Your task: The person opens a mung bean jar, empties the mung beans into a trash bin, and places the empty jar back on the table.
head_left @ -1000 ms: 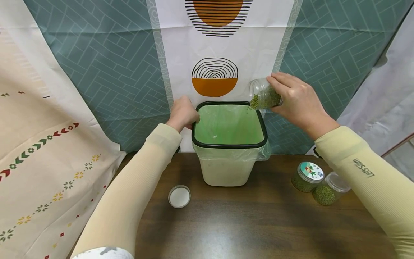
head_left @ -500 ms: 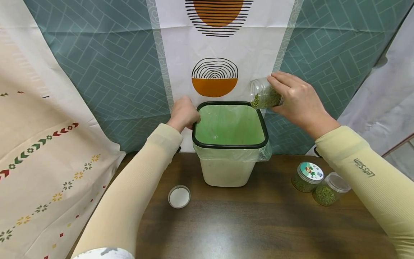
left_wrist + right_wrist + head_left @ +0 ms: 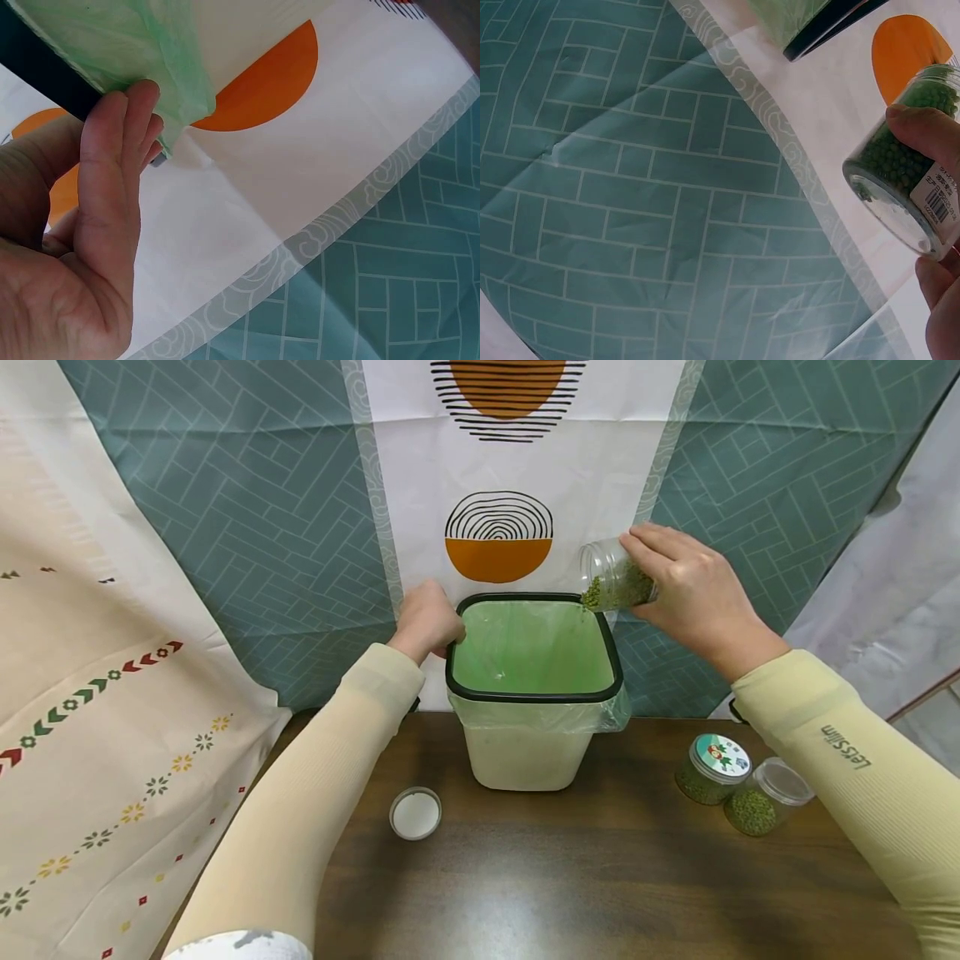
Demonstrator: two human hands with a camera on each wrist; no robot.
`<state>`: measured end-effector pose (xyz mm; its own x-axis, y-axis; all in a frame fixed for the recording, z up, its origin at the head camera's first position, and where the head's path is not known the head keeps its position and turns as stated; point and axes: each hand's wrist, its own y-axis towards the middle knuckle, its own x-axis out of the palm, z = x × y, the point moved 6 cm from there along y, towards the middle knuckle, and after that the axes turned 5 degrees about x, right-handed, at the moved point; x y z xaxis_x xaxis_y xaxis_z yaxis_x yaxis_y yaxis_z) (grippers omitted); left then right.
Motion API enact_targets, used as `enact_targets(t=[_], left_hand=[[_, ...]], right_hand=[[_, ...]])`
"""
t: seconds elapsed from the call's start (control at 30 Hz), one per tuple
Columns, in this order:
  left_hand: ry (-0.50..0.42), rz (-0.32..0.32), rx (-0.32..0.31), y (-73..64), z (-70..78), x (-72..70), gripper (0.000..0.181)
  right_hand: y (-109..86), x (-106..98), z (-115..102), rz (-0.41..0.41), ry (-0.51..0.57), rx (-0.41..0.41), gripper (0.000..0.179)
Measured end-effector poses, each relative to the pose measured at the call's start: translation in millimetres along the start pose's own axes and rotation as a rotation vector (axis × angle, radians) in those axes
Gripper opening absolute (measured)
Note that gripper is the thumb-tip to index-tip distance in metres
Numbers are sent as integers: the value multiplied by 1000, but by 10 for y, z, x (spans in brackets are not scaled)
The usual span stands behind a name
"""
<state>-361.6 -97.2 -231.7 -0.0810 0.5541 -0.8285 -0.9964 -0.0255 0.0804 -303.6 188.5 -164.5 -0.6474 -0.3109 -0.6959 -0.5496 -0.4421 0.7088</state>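
Jar [image 3: 611,578] aslant in right grip [image 3: 693,592]

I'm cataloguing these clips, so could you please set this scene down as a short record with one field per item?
Left hand: grips the rim on the left side of the bin
Right hand: holds a clear jar, tipped with its mouth toward the bin
Jar contents: green grains
Bin: upright, pale, black-rimmed, with a thin liner hanging outside
Left of bin: round lid on the table
Right of bin: green-labelled jar and pale-topped jar, both holding green contents
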Motion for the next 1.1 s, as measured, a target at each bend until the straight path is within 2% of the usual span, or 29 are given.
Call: enact_targets(t=[1.1], left_hand=[[3,4,16,-15,16,-8,7]], right_hand=[[10,-31,-5,13,-12,-12,84]])
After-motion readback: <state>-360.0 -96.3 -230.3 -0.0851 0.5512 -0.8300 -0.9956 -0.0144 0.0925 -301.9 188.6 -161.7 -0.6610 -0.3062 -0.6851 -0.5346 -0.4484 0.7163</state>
